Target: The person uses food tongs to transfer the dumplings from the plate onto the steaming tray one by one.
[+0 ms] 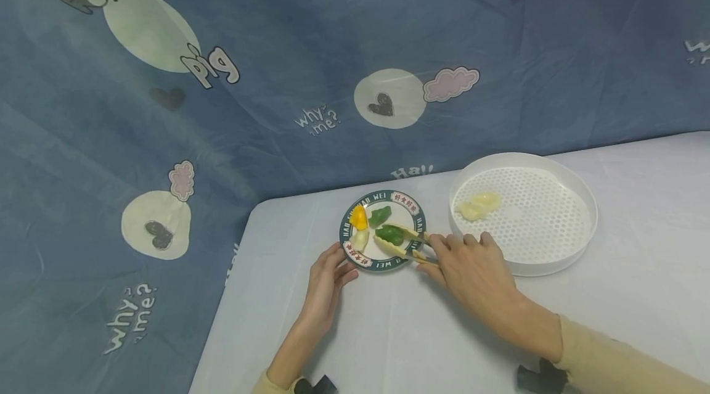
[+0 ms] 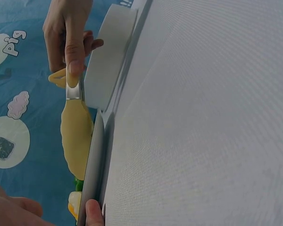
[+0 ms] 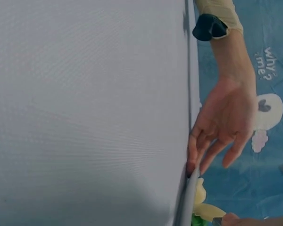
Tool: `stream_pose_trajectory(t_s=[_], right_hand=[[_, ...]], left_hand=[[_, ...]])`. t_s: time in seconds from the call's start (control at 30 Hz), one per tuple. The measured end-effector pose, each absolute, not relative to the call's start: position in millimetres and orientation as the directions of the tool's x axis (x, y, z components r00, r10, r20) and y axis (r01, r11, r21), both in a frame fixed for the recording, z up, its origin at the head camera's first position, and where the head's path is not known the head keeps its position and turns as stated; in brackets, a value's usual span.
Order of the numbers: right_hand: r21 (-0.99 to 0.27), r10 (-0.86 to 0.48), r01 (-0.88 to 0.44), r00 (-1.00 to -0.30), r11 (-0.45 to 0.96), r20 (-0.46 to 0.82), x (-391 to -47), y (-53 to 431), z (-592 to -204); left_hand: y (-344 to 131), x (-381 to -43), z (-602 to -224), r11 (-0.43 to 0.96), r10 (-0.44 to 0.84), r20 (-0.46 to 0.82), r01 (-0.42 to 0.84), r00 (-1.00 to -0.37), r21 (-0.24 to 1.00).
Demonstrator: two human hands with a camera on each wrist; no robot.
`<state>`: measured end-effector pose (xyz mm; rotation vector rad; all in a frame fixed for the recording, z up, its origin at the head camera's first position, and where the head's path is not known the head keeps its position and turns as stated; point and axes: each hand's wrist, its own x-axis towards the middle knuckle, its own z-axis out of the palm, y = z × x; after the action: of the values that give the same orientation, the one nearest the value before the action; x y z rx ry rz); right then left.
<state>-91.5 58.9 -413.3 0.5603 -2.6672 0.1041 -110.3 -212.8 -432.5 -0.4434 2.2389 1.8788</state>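
Note:
My right hand (image 1: 477, 270) grips a pair of tongs (image 1: 395, 250) with pale yellow tips, metal arms and yellow handles. Between the tips, over the right half of a round plate (image 1: 384, 266) with a green lettered rim, is a dark green dumpling (image 1: 390, 234). Another green dumpling (image 1: 379, 216), a yellow one (image 1: 358, 217) and a whitish one (image 1: 359, 240) lie on the plate. At the plate's lower left, my left hand (image 1: 326, 283) touches the rim with loosely extended fingers. The left wrist view shows the tongs (image 2: 77, 136) side-on above the plate (image 2: 92, 174).
A round white tray (image 1: 592, 227) with a perforated bottom stands right of the plate, its wall near my right hand. Pale yellow dumplings (image 1: 478, 205) lie at its left side. Behind the white-covered table (image 1: 388, 332) hangs a blue printed cloth (image 1: 288, 30).

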Motion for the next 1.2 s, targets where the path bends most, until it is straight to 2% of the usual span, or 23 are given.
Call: stream_pose_trajectory(t_s=[0.5, 0.87, 1.2], right_hand=[[-0.074, -0.305, -0.352, -0.883, 0.933, 0.358, -86, 80, -397], [-0.044, -0.298, -0.371, -0.806, 0.928, 0.512, -88, 109, -392], [-0.051, -0.249, -0.342, -0.772, 0.938, 0.584, -92, 129, -391]], left_hand=[[-212, -110, -433, 0.149, -0.115, -0.333, -0.348, -0.936, 0.925], [-211, -110, -431, 0.163, -0.114, -0.325, -0.341, -0.939, 0.926], [-211, -109, -430, 0.162, -0.12, -0.327, -0.344, -0.937, 0.925]])
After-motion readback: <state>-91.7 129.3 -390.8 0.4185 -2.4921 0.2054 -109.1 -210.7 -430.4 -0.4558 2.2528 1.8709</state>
